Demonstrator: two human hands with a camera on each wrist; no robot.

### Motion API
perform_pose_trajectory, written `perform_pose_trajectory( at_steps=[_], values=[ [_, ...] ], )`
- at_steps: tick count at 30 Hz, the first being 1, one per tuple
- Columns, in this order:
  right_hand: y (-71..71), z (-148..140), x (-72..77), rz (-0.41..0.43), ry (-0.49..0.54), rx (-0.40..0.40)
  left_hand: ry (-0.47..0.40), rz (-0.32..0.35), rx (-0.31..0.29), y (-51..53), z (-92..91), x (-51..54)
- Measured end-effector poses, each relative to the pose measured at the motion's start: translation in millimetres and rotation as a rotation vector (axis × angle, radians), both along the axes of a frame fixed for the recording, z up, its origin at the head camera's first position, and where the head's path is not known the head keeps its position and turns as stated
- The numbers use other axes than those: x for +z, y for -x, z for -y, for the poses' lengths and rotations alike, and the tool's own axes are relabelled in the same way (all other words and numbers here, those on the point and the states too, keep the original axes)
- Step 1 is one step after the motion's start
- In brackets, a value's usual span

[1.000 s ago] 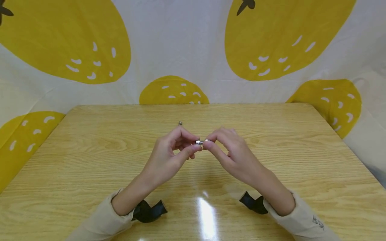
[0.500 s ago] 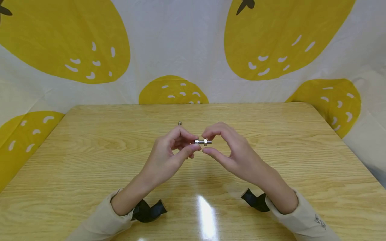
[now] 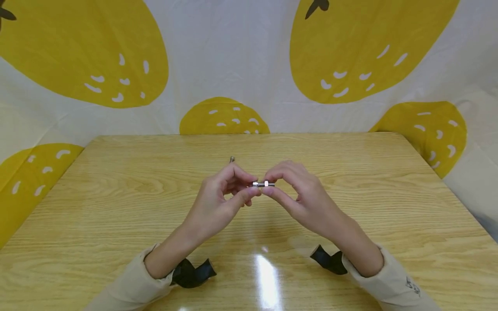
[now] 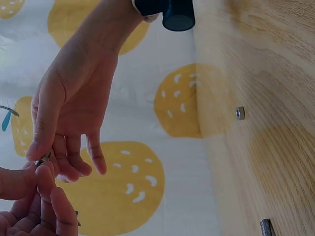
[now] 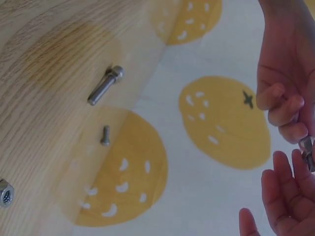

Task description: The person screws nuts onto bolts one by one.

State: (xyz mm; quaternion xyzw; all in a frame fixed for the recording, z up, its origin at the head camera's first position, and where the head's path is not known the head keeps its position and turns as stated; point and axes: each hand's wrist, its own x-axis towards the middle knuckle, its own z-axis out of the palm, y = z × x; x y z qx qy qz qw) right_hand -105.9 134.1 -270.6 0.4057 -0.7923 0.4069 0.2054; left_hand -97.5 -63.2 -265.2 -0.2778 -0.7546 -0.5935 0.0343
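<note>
Between thumb and index finger, my left hand (image 3: pixel 214 201) pinches the head of a silver bolt (image 3: pixel 255 184). The bolt lies level, its shaft toward the right. A hex nut (image 3: pixel 266 183) sits around the shaft, and the shaft's tip shows beyond it. My right hand (image 3: pixel 305 196) pinches this nut with thumb and index fingertips. In the left wrist view, the right hand (image 4: pixel 81 93) comes down from the top and the left hand (image 4: pixel 37 201) is at lower left, the bolt mostly hidden. The right wrist view shows the nut (image 5: pixel 308 160) beside the right hand (image 5: pixel 283 196).
On the wooden table (image 3: pixel 116 207) a second bolt (image 3: pixel 232 159) lies behind the left hand, partly hidden. The right wrist view shows that bolt (image 5: pixel 103 87), a smaller bolt-shaped piece (image 5: pixel 106 135) and a loose nut (image 5: pixel 6 192). A yellow-patterned cloth (image 3: pixel 233 65) hangs behind.
Half a second ago my right thumb and index finger were spread apart from the nut; now they pinch it again, as one second ago. My left hand keeps its hold on the bolt.
</note>
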Motion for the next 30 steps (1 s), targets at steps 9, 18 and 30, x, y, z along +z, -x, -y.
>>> perform_pose_trajectory(
  at_steps=[9,18,30],
  values=[
    [-3.1,-0.5,1.7,0.102,-0.097,-0.102,0.014,-0.013,-0.005,-1.1,-1.6,0.2],
    [-3.2,-2.5,6.7,0.053,-0.032,0.015,0.000,-0.026,-0.008,0.5,-1.3,-0.8],
    [0.5,-1.2,1.5,0.008,-0.026,-0.013,0.003,-0.013,-0.015,-0.9,-1.3,-0.9]
  ],
)
